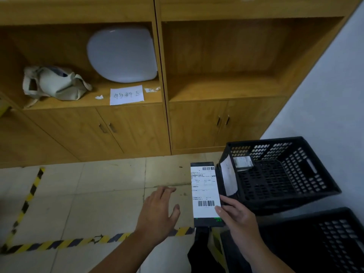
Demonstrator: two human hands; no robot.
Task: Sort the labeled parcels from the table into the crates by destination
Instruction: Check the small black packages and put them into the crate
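My right hand [239, 219] grips a flat dark parcel [205, 194] by its lower right edge, its white shipping label with two barcodes facing me. The parcel hangs upright just left of a black perforated crate [295, 170] on the floor. A white paper label [228, 178] is fixed on that crate's near left wall, and a small parcel [243, 163] lies inside at the back left. My left hand [159, 209] hovers open over the floor tiles, left of the parcel and not touching it. A second black crate [323, 241] stands at the lower right.
A wooden shelf cabinet [165, 95] fills the back, holding a cloth bag [53, 83], a white oval lid [122, 54] and a handwritten paper sign [126, 94]. Yellow-black tape [59, 243] marks the tiled floor. A grey wall [325, 95] stands on the right.
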